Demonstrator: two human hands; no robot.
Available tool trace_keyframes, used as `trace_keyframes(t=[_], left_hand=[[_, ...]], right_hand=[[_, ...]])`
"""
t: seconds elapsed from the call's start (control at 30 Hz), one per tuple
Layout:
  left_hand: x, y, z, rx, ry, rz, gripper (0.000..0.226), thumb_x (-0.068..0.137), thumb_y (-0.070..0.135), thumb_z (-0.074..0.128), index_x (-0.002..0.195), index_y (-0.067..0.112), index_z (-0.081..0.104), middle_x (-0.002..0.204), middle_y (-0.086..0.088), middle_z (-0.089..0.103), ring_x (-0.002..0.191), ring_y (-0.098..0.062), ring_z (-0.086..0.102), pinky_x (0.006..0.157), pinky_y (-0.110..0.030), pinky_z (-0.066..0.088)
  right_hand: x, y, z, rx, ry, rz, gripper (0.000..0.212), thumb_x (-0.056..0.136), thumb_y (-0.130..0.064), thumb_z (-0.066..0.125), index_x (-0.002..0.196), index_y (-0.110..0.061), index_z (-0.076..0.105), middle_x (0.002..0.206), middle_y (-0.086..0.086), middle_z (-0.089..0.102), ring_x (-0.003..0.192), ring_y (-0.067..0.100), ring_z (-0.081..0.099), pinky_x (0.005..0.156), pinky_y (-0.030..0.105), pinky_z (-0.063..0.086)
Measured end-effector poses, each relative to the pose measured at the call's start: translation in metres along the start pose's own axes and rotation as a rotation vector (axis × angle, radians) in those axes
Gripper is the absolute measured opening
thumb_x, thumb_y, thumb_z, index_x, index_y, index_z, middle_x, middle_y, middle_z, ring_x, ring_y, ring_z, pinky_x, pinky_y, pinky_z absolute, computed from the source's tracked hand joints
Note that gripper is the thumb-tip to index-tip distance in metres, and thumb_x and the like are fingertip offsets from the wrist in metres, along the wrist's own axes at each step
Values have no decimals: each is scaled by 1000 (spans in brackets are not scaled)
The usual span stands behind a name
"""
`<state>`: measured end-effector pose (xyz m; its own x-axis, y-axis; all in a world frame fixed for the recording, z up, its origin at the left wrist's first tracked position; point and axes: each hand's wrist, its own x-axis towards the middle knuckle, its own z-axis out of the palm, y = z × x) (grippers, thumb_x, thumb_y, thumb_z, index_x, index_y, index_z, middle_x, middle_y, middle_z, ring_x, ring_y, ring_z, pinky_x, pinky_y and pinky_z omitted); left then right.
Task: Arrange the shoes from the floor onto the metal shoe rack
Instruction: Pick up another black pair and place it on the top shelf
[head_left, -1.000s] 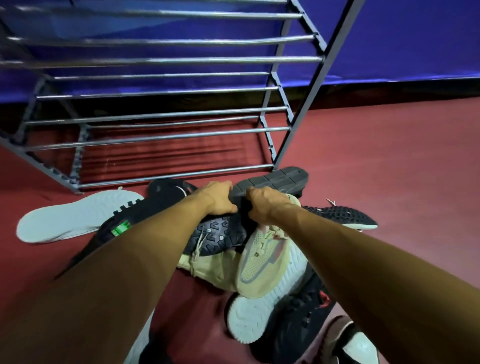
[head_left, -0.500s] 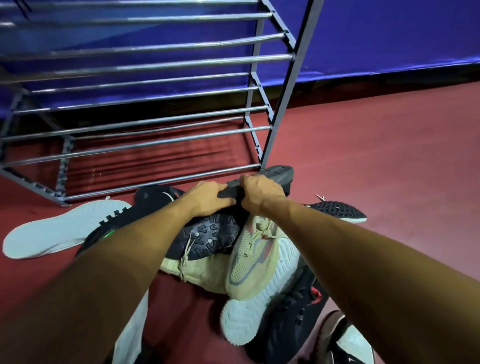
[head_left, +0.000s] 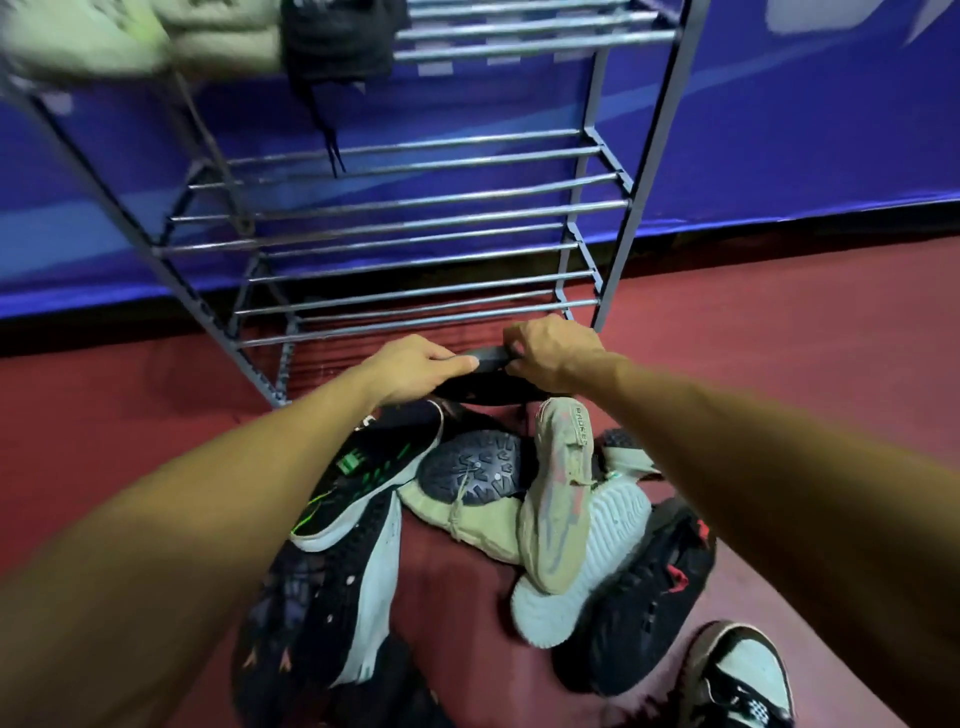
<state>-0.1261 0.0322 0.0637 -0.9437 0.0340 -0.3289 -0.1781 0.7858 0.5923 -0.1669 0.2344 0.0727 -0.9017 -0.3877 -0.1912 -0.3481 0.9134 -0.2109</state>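
Observation:
A black shoe (head_left: 488, 382) hangs sole-up just above the pile, in front of the lowest tier of the metal shoe rack (head_left: 431, 218). My left hand (head_left: 415, 369) grips its left end and my right hand (head_left: 550, 353) grips its right end. Below them lies a heap of shoes on the red floor: a black and green sneaker (head_left: 363, 478), a beige sneaker (head_left: 558, 499) with a white sole, a tan shoe (head_left: 467, 493) with a dark tread, and a black and red shoe (head_left: 644, 603). Pale green shoes (head_left: 104, 36) and a black shoe (head_left: 337, 41) sit on the top tier.
The rack's lower tiers hold bare bars. A blue wall panel (head_left: 805, 130) runs behind the rack. A black and white checkered sneaker (head_left: 737, 675) lies at the bottom right. Open red floor (head_left: 779, 322) stretches to the right of the rack.
Both hands have lifted the black shoe off the pile toward the rack. The view has tilted up, so the rack's upper tiers and the shoes on them now show.

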Motion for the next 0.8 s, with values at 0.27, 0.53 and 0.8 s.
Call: trace_keyframes(t=[0.27,0.53,0.8], left_hand=[[-57,43,-62,69,77,12,59,85,74,54,107,25,78,110,1,74,106,-18,65,98,-33,48],[-89,46,-83,-233,164,62,53,69,62,81,108,27,74,103,7,75,103,-15,68,97,-37,51],[-79,33,-72,-476,10,-16,38,84,38,77,116,19,69,115,7,68,102,-10,64,77,-22,49]], right_hand=[[-29,-33,-56,49,93,-25,27,93,-31,58,117,-22,63,119,13,66,110,35,63,74,33,41],[-50,-46,-92,330,194,47,22,89,-31,60,107,-21,68,107,7,71,102,29,65,87,38,53],[-63,-53,-102,1095,318,195,10,94,-19,62,93,-10,67,63,5,58,49,14,51,36,13,33]])
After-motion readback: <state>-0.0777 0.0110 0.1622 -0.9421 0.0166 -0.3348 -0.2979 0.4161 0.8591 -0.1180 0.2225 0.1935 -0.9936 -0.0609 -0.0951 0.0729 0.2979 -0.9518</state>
